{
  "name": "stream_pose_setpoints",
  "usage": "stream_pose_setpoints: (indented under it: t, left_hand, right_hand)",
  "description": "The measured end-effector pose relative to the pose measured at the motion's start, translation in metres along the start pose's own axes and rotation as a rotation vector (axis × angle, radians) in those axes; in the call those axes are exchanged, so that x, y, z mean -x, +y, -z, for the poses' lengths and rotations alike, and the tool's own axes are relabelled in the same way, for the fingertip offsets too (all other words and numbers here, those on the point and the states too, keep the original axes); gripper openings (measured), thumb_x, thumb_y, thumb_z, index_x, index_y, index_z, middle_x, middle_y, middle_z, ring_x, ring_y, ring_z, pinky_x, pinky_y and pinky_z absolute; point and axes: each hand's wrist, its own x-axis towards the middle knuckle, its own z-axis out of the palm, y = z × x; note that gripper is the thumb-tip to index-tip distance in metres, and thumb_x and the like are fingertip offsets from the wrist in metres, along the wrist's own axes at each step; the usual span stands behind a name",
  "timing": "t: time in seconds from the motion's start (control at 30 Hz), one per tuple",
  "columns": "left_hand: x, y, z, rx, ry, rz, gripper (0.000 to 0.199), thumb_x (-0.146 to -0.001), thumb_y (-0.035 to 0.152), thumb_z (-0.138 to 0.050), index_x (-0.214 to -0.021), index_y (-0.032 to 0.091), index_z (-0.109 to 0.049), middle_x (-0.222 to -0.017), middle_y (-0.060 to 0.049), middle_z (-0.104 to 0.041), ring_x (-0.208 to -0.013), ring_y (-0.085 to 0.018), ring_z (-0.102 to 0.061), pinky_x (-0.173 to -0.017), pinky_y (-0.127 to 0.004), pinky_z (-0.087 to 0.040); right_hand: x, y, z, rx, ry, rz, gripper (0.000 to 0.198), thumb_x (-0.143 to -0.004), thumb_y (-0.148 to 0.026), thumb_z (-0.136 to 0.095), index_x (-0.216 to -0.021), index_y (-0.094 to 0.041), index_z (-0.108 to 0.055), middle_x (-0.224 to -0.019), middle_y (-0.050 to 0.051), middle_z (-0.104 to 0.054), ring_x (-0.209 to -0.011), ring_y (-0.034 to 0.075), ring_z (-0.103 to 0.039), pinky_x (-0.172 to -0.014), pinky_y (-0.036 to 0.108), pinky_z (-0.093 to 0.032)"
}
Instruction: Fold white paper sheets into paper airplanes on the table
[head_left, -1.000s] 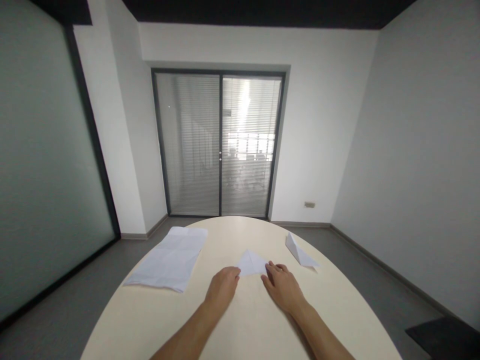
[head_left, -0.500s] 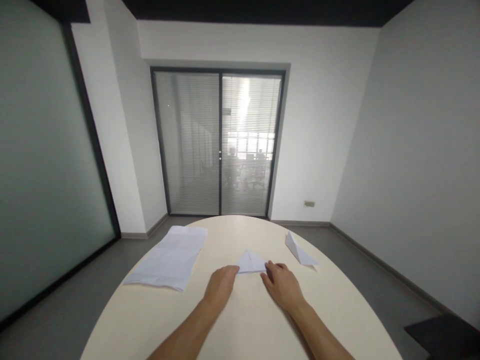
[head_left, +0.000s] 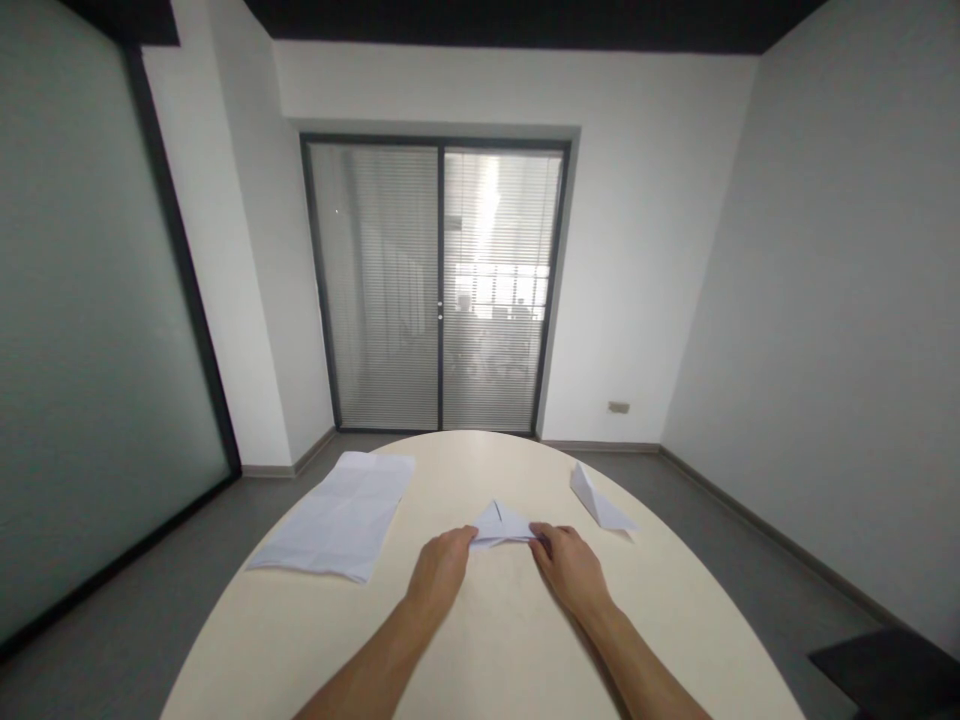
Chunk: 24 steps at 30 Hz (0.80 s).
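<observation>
A small white sheet of paper folded to a triangle [head_left: 498, 522] sits between my hands on the table, its peak pointing away from me. My left hand [head_left: 442, 565] pinches its left corner between thumb and fingers. At the right corner, my right hand [head_left: 571, 568] grips the paper the same way. The lower edge is slightly raised and a dark slit shows at the middle of the folds. The fingertips' undersides are hidden.
Flat white paper sheets [head_left: 341, 515] lie at the left of the round cream table [head_left: 480, 640]. A folded white paper piece [head_left: 598, 503] stands near the right edge. Beyond are a glass door [head_left: 439, 290] with blinds and, low at right, a dark flat object [head_left: 892, 665].
My right fingers have closed from a looser pose onto the right corner. The folded paper's lower edge has lifted a little, and the slit in the middle has widened.
</observation>
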Motion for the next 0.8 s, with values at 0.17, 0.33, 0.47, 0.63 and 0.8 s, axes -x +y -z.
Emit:
stream_pose_setpoints:
  t: [0.17,0.33,0.47,0.63,0.8]
  left_hand:
    - [0.001,-0.001,0.002,-0.005,0.019,0.0,0.042,-0.097,0.015,-0.033,-0.128,0.025,-0.06,-0.123,-0.003,-0.068,-0.112,-0.019,-0.063,-0.097,-0.027,-0.042]
    - [0.0,-0.003,0.0,-0.02,0.056,-0.011,0.039,-0.097,0.015,-0.034,-0.124,0.026,-0.061,-0.118,-0.002,-0.07,-0.106,-0.019,-0.065,-0.091,-0.026,-0.044]
    - [0.001,-0.004,-0.001,-0.014,0.093,-0.012,0.036,-0.098,0.016,-0.036,-0.12,0.027,-0.062,-0.114,-0.001,-0.071,-0.102,-0.019,-0.066,-0.086,-0.025,-0.044]
    - [-0.001,-0.006,-0.003,0.031,0.109,0.008,0.034,-0.098,0.014,-0.036,-0.116,0.026,-0.063,-0.11,0.0,-0.072,-0.1,-0.017,-0.065,-0.084,-0.022,-0.042]
    - [-0.004,-0.009,-0.006,0.071,0.153,-0.004,0.035,-0.096,0.009,-0.037,-0.114,0.025,-0.062,-0.105,-0.002,-0.072,-0.097,-0.017,-0.066,-0.084,-0.022,-0.042]
  right_hand:
    - [-0.001,0.001,0.001,-0.047,-0.008,-0.049,0.036,-0.092,-0.031,-0.046,-0.12,-0.023,-0.066,-0.113,0.009,-0.071,-0.106,0.021,-0.065,-0.091,0.029,-0.045]
    - [-0.003,0.006,-0.003,-0.055,0.021,-0.062,0.035,-0.091,-0.027,-0.046,-0.121,-0.022,-0.065,-0.112,0.009,-0.071,-0.104,0.021,-0.065,-0.089,0.028,-0.046]
    - [-0.006,0.011,-0.007,-0.114,0.048,-0.085,0.033,-0.092,-0.028,-0.046,-0.115,-0.022,-0.068,-0.109,0.007,-0.073,-0.103,0.022,-0.067,-0.088,0.029,-0.047]
    - [-0.009,0.014,-0.007,-0.29,0.066,-0.071,0.034,-0.091,-0.031,-0.044,-0.11,-0.021,-0.071,-0.109,0.006,-0.075,-0.1,0.023,-0.069,-0.088,0.031,-0.05]
    - [-0.01,0.015,-0.007,-0.355,0.11,-0.038,0.038,-0.089,-0.031,-0.044,-0.11,-0.017,-0.073,-0.111,0.009,-0.075,-0.104,0.026,-0.068,-0.094,0.036,-0.05]
